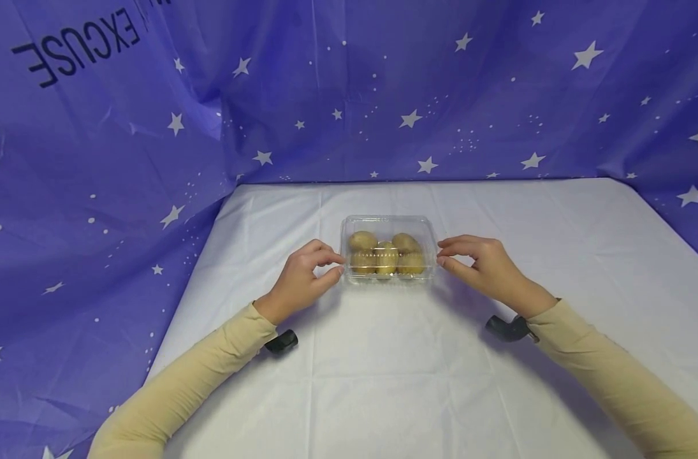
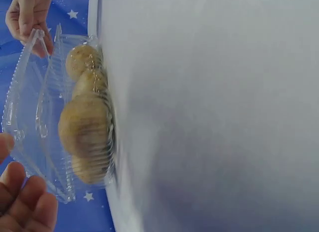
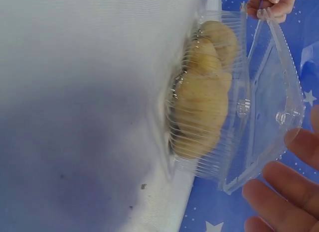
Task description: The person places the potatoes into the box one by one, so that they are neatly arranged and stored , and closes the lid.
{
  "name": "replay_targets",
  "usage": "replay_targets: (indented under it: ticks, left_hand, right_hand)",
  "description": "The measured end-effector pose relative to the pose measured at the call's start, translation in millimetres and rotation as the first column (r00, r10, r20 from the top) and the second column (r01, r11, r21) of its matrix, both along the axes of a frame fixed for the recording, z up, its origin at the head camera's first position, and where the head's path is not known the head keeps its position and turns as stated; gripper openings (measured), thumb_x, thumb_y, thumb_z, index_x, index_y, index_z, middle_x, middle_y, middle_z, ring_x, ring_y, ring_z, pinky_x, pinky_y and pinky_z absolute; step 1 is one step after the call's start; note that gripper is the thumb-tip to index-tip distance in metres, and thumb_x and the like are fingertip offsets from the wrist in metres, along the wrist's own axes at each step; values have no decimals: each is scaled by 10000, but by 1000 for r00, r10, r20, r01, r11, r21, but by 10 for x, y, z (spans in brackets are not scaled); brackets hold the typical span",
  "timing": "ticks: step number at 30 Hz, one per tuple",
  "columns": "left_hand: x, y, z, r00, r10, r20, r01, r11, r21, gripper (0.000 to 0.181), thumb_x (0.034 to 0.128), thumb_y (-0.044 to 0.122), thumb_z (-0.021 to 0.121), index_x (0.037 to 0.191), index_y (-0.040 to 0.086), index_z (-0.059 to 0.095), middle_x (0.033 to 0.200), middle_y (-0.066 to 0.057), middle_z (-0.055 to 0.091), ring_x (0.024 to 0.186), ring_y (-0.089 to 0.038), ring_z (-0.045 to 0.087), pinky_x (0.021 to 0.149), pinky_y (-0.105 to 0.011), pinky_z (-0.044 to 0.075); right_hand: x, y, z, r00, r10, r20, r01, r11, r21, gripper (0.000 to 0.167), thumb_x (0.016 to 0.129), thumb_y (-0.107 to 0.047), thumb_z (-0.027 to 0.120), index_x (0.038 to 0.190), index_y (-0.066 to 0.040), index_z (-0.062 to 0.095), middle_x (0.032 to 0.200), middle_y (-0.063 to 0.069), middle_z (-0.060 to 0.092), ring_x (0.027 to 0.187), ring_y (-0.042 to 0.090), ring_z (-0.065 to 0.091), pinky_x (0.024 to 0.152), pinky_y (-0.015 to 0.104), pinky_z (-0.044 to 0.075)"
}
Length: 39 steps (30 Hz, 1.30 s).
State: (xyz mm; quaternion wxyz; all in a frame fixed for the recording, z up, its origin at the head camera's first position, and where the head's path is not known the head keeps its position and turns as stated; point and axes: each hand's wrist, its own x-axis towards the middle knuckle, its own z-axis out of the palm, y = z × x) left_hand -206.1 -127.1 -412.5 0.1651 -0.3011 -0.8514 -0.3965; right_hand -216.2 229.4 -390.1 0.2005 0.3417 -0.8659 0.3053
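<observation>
A clear plastic clamshell box [image 1: 389, 223] sits on the white-covered table, its ribbed base holding several potatoes [image 2: 84, 122]. The lid [image 3: 269, 87] stands at an angle above the base, with a gap showing in both wrist views. At the box's left end is my left hand [image 1: 303, 277], thumb and forefinger tips close to the edge. My right hand [image 1: 483, 264] is at the right end, its fingertips at the rim with thumb and forefinger apart. In the right wrist view its fingers [image 3: 276, 197] look loosely extended beside the lid. Exact fingertip contact is hard to tell.
A white cloth [image 1: 371, 382] covers the table. Behind and to the left hangs a blue curtain [image 1: 383, 95] with white stars. Dark wrist devices [image 1: 509, 328] sit under both sleeves. The table's far edge lies beyond the box.
</observation>
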Motion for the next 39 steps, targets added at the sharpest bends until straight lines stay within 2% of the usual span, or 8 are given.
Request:
replay_targets:
  ticks: [7, 14, 20, 27, 32, 35, 36, 39]
  left_hand:
    - [0, 25, -45, 993, 23, 117, -32, 997, 74, 129, 908, 74, 699, 982, 23, 791, 927, -55, 704, 847, -188, 691, 791, -312, 602]
    - [10, 41, -79, 982, 36, 183, -49, 997, 64, 124, 922, 86, 704, 987, 21, 788, 932, -58, 708, 820, -195, 705, 764, -284, 594]
    - [3, 53, -113, 975, 30, 219, -54, 993, 102, 114, 924, 69, 704, 974, 3, 784, 938, -75, 714, 827, -183, 679, 763, -262, 589]
    - [-7, 59, -139, 962, 42, 270, -86, 984, 153, 85, 920, 64, 717, 954, 41, 792, 929, -82, 730, 803, -100, 645, 735, -188, 549]
    - [-28, 69, -182, 944, 31, 328, -106, 971, 215, 95, 931, 61, 709, 964, 18, 787, 936, -128, 731, 787, -28, 616, 727, -184, 539]
    - [-46, 86, -198, 909, 7, 416, -125, 958, 257, 142, 934, 65, 701, 1032, -25, 751, 982, -170, 724, 791, -35, 621, 714, -201, 546]
    - [-54, 90, -200, 883, -13, 469, -135, 950, 281, 190, 932, 63, 698, 1093, -34, 726, 999, -171, 710, 794, -45, 627, 716, -208, 555]
    - [-72, 86, -194, 759, -103, 643, -182, 914, 361, 436, 932, 74, 682, 1346, -10, 576, 1014, -101, 686, 799, -76, 662, 699, -231, 573]
  right_hand:
    - [-7, -3, -64, 1000, -30, -5, 30, 1000, -1, 88, 821, -19, 774, 891, -69, 794, 962, 119, 786, 920, 330, 744, 601, 122, 428]
    - [-11, 3, -113, 999, -45, -6, 45, 999, 5, 93, 814, -12, 785, 892, -64, 790, 947, 110, 786, 926, 321, 745, 708, 120, 456]
    - [-9, -16, -157, 997, -72, 36, 71, 997, 15, 90, 823, -24, 787, 903, -66, 787, 931, 82, 786, 933, 299, 747, 842, 334, 565]
    - [9, -40, -189, 987, -107, 118, 104, 994, 31, 65, 862, -47, 764, 912, -89, 774, 920, 47, 789, 894, 261, 756, 765, 413, 574]
    - [11, -69, -168, 967, -130, 222, 130, 991, 14, 29, 887, -77, 750, 915, -84, 749, 891, 35, 785, 858, 229, 759, 678, 325, 588]
    - [10, -76, -163, 917, -160, 366, 172, 985, -1, 74, 905, -106, 741, 956, -58, 717, 897, 59, 775, 819, 137, 735, 691, 235, 581]
    - [8, -77, -158, 892, -156, 425, 178, 984, -13, 100, 913, -109, 732, 979, -41, 700, 899, 77, 774, 801, 111, 728, 698, 226, 582]
    - [-3, -72, -148, 787, -89, 611, 178, 980, -87, 186, 938, -88, 687, 1069, 28, 621, 894, 147, 770, 745, 89, 723, 664, 243, 592]
